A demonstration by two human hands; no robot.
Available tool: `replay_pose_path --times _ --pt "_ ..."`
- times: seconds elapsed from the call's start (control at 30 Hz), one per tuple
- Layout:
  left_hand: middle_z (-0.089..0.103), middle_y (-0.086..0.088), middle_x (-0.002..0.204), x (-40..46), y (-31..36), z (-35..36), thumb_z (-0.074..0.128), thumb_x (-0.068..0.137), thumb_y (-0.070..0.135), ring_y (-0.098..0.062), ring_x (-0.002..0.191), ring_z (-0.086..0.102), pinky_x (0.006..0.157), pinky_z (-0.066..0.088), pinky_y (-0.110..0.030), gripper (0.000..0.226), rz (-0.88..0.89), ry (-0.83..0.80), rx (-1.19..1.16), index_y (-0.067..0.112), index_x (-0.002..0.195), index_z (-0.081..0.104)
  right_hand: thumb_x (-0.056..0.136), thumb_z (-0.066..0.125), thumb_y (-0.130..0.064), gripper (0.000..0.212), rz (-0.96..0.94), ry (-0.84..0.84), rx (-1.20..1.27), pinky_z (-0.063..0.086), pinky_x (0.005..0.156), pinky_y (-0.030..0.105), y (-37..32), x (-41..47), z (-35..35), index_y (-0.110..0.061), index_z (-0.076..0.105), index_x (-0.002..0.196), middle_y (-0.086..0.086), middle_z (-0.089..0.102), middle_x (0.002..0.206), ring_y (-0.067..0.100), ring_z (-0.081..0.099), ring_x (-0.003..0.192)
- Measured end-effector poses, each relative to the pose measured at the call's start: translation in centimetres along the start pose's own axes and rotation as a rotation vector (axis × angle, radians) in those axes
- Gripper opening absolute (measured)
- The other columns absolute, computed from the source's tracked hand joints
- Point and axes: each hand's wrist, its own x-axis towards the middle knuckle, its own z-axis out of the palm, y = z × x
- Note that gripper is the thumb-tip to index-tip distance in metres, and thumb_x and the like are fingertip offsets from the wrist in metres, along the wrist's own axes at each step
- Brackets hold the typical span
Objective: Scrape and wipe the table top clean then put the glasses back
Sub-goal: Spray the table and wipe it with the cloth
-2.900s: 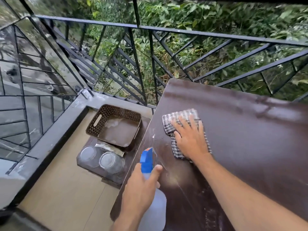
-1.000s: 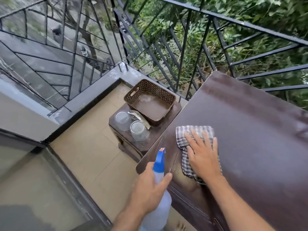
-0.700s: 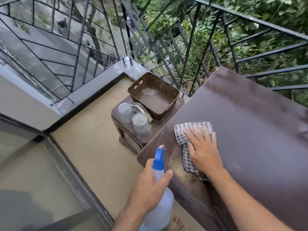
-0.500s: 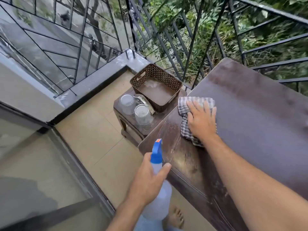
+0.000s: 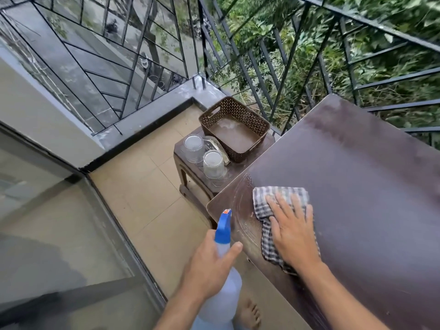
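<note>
The dark brown table top [image 5: 357, 186] fills the right side, with wet streaks near its left corner. My right hand [image 5: 292, 229] lies flat on a checked cloth [image 5: 264, 208], pressing it onto the table near that corner. My left hand [image 5: 209, 265] grips a translucent spray bottle [image 5: 222, 296] with a blue nozzle, held just off the table's left edge. Two clear glasses [image 5: 194, 146] [image 5: 213, 164] stand upside down on a low brown stool [image 5: 188, 182] left of the table.
A brown perforated basket [image 5: 238, 115] sits on the stool behind the glasses, with a flat metal tool [image 5: 215, 147] beside it. Black balcony railing [image 5: 273, 67] runs behind. A glass door [image 5: 59, 234] is at the left. My bare foot [image 5: 248, 314] is on the tiled floor.
My right hand slid the cloth away toward the stool side and then back toward the near corner of the table. The spray bottle stays in my left hand. The view shifted.
</note>
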Motion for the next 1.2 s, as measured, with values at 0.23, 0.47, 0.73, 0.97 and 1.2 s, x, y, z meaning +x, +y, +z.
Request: replay_pose_path --times 0.23,0.47,0.73,0.97,1.2 --pt "0.069 0.013 0.089 0.1 -1.2 1.1 0.055 0.083 0.069 -0.01 0.09 0.065 0.093 0.052 -0.039 0.036 -0.012 -0.014 -0.036 0.038 0.102 0.049 0.1 0.026 -0.039 0.052 0.064 0.029 0.081 0.001 0.122 0.056 -0.8 3.8 -0.2 -0.04 0.032 0.152 -0.012 0.026 0.162 0.023 0.009 0.153" --pt "0.064 0.015 0.084 -0.6 -1.4 1.5 0.058 0.085 0.066 -0.011 0.086 0.062 0.09 0.052 -0.036 0.036 -0.023 0.012 -0.078 0.039 0.108 0.051 0.102 0.03 -0.037 0.052 0.08 0.021 0.085 0.0 0.121 0.06 -2.4 11.3 -0.6 -0.036 0.025 0.154 -0.007 0.022 0.164 0.027 0.008 0.153" --pt "0.072 0.01 0.089 -0.9 -0.6 0.6 0.054 0.08 0.073 -0.013 0.089 0.067 0.09 0.054 -0.04 0.043 -0.002 0.007 -0.055 0.038 0.104 0.051 0.097 0.035 -0.038 0.054 -0.325 -0.061 0.07 0.004 0.122 0.056 -2.6 0.9 0.7 -0.041 0.034 0.151 -0.014 0.033 0.159 0.023 0.013 0.152" --pt "0.072 0.008 0.088 -0.8 -1.1 0.7 0.053 0.079 0.075 -0.014 0.088 0.067 0.09 0.054 -0.041 0.046 -0.013 0.016 -0.056 0.036 0.103 0.051 0.096 0.036 -0.039 0.052 -0.351 -0.03 0.083 0.009 0.12 0.056 -3.3 0.6 1.1 -0.042 0.041 0.147 -0.016 0.04 0.154 0.024 0.025 0.149" --pt "0.069 0.009 0.096 -2.5 -2.4 1.2 0.061 0.09 0.059 -0.01 0.095 0.064 0.089 0.051 -0.034 0.024 -0.042 0.06 -0.084 0.042 0.103 0.05 0.1 0.025 -0.04 0.053 -0.128 -0.015 0.053 -0.004 0.12 0.06 -7.2 9.5 0.8 -0.036 0.031 0.153 -0.007 0.027 0.162 0.029 0.009 0.153"
